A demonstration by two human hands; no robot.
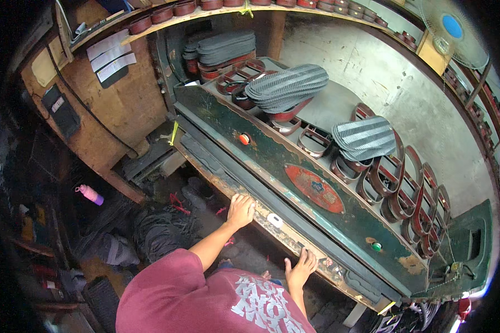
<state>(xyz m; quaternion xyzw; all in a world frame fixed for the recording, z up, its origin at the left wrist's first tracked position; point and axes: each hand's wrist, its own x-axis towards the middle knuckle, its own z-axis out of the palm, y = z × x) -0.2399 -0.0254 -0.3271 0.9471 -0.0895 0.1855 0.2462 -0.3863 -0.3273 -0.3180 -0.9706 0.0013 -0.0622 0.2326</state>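
Both my hands are at the near edge of a long, worn wooden board (265,221) along the front of a green press machine (339,177). My left hand (241,211) curls its fingers over the board's edge, its thumb hidden. Further right, my right hand (301,268) lays its fingers on the same board, thumb apart, with nothing in it. Between them on the board is a small white ring-like piece (274,220). Dark rubber strips (228,171) lie along the board's far side, against the machine.
Atop the machine stand grey ribbed shoe soles (288,86), a second sole stack (364,137) and several red-brown cutting dies (388,177). Its front carries a red button (244,139) and a green button (376,246). A pink-purple bottle (90,194) and black scrap (161,230) are at left.
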